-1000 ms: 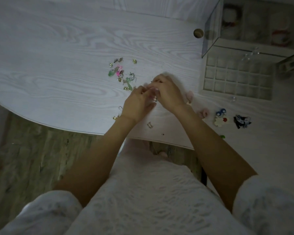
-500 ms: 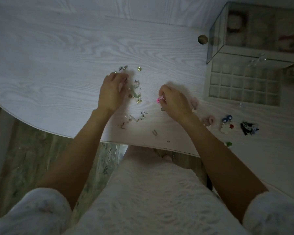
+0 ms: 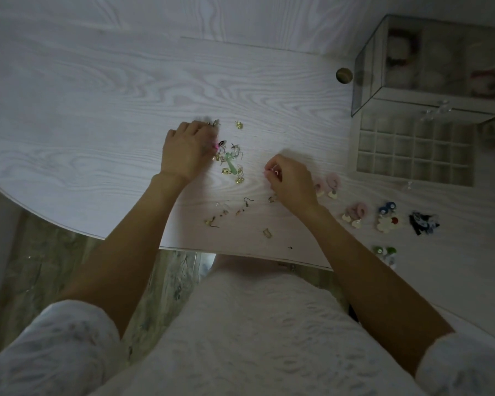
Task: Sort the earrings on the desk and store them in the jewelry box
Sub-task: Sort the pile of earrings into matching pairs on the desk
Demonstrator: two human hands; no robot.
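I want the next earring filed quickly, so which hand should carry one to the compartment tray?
Probably the right hand: it already pinches a small pink earring and lies nearer the white gridded compartment tray. The left hand rests on the loose pile.

A white wood-grain counter (image 3: 103, 90) with a curved front edge fills the upper part of the dimly lit view. Below that edge, at lower left, lies a floor (image 3: 40, 267) of grey-green, weathered-looking planks. A pale upright post (image 3: 0, 247) stands against the floor at far left. A small round knob (image 3: 344, 75) sits on the counter's far right side.
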